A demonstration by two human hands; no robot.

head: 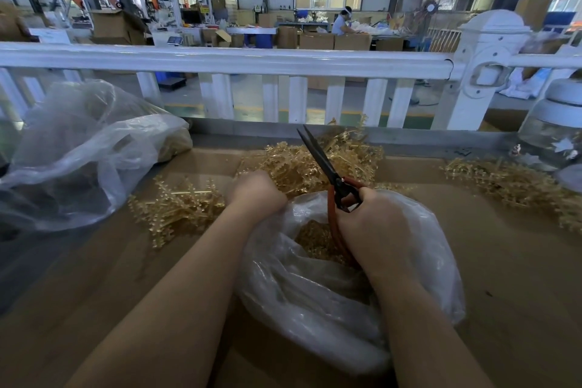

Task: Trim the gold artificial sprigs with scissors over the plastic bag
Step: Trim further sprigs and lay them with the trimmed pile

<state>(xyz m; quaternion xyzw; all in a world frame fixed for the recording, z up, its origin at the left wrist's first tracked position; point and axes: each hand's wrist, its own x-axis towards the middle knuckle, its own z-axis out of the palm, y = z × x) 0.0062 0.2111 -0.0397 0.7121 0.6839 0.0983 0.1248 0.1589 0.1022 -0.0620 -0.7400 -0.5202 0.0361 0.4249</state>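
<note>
Bench: brown cardboard-covered surface, metal lip at far edge, white railing behind it.

Large clear bag at far left of the bench, crumpled, partly filled; contents not clear.

Smaller plastic bag at centre, near edge, mouth open upward. Gold cuttings lie inside it.

Gold sprigs in three lots: main pile at centre, just beyond the bag; a smaller lot to its left; a third lot at right, well apart from the bag.

Glass jar with white lid at far right, beside the third lot.

Right hand over the bag mouth, grip clenched round the orange handles of the scissors. Dark blades closed or nearly so, pointing up and away over the main pile.

Left hand at the near edge of the main pile, just left of the bag mouth, fingers curled downward into the sprigs. Cannot tell whether its grip is grasping a sprig; fingertips hidden.
</note>
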